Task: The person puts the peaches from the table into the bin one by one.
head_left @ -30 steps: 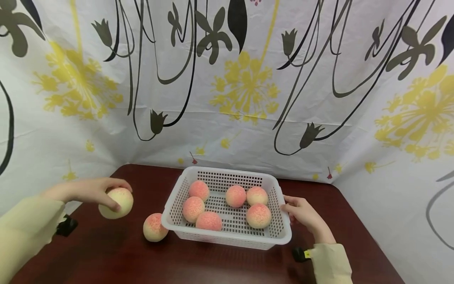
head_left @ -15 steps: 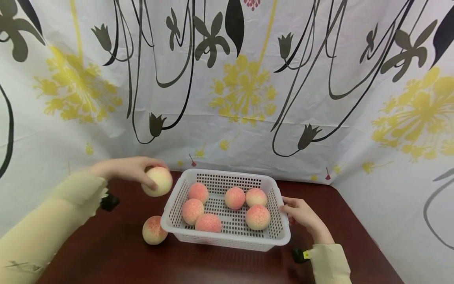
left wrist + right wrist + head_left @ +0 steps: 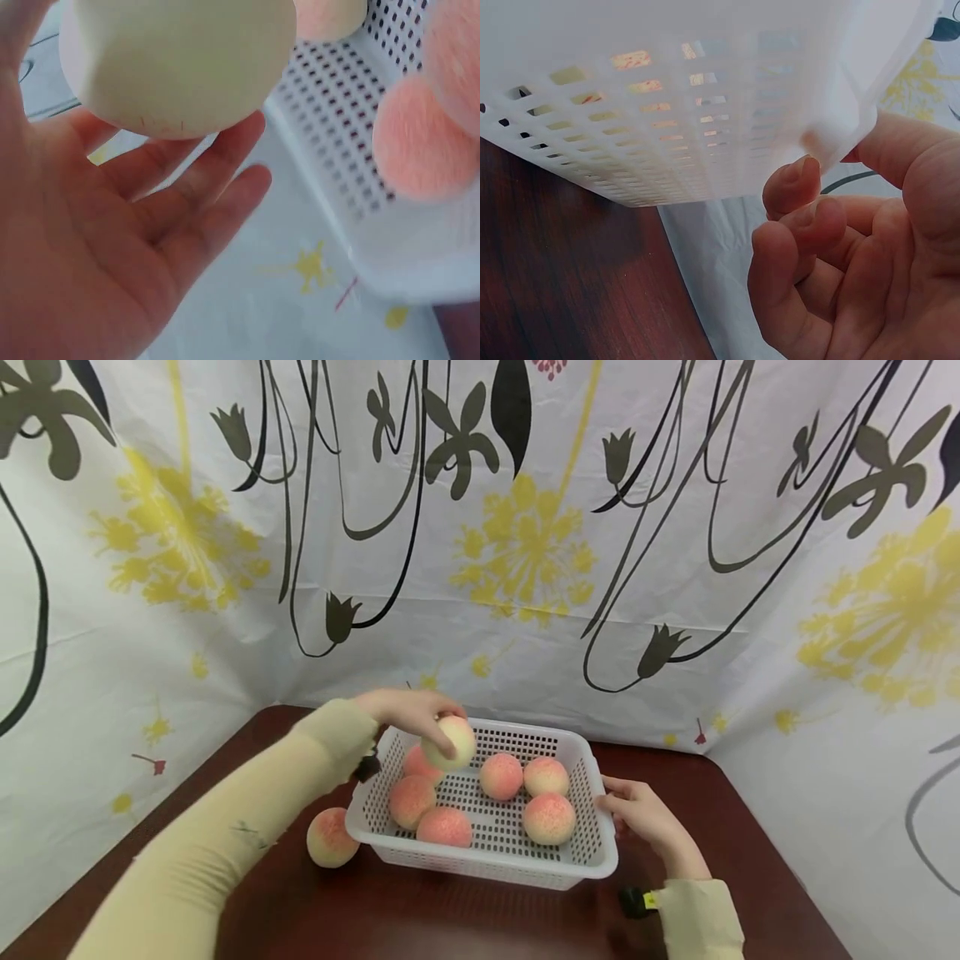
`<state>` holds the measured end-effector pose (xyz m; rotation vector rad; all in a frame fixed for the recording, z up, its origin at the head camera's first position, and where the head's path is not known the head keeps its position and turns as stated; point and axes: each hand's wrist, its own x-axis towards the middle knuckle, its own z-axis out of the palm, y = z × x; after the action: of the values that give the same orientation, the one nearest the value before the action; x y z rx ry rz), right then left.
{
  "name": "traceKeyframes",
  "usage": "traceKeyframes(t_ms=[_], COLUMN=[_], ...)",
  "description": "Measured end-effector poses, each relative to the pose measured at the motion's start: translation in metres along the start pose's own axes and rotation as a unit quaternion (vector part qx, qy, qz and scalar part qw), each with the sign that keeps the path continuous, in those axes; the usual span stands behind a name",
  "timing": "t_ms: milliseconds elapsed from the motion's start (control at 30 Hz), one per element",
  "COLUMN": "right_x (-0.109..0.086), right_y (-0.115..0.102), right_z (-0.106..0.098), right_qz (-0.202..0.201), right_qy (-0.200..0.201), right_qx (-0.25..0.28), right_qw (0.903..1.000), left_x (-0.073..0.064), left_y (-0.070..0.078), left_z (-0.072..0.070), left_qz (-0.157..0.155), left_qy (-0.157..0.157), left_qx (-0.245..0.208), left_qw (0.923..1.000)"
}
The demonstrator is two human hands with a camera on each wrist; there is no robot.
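Observation:
My left hand (image 3: 411,710) grips a pale yellow peach (image 3: 454,745) above the left back part of a white plastic basket (image 3: 495,861). Up close in the left wrist view, the peach (image 3: 180,67) shows its smooth cream side, with a few red flecks low down. Several pink-and-yellow peaches (image 3: 548,818) lie in the basket, three toward its left end and three toward its right. At the basket's right end, my right hand (image 3: 639,810) holds the rim; in the right wrist view its other fingers (image 3: 774,259) curl below the rim, outside the perforated wall.
One more peach (image 3: 332,838) sits on the dark red-brown table (image 3: 420,918), close by the basket's left front corner. White cloth (image 3: 517,668) printed with flowers hangs behind the table and along both sides.
My left hand has carried its peach rightward from the table's left side to over the basket. The right hand stays at the basket's right end, and the basket has not visibly shifted.

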<state>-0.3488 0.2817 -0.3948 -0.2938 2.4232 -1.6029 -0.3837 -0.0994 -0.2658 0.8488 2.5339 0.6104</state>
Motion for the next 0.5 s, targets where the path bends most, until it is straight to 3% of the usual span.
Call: traceKeyframes(t_ms=[100,200,333,500], right_x=[0.000,0.000,-0.001,-0.005], right_y=[-0.002,-0.002,0.000,0.004], right_z=[-0.004,-0.005,-0.003,-0.004], right_qz=[-0.009,-0.013,-0.012,-0.012], right_qy=[0.000,-0.007,-0.003,0.003], right_qx=[0.002,0.005,0.010,0.009], right_qw=[1.0000,0.9999,0.9999,0.9999], left_x=[0.023,0.039,0.051,0.060], left_y=[0.003,0.003,0.004,0.007], left_z=[0.010,0.020,0.033,0.043], left_qz=[-0.007,-0.036,-0.076,-0.086], left_qy=[-0.005,-0.016,-0.012,-0.023], left_qx=[0.028,0.061,0.102,0.114], left_qw=[0.9996,0.9974,0.9919,0.9895])
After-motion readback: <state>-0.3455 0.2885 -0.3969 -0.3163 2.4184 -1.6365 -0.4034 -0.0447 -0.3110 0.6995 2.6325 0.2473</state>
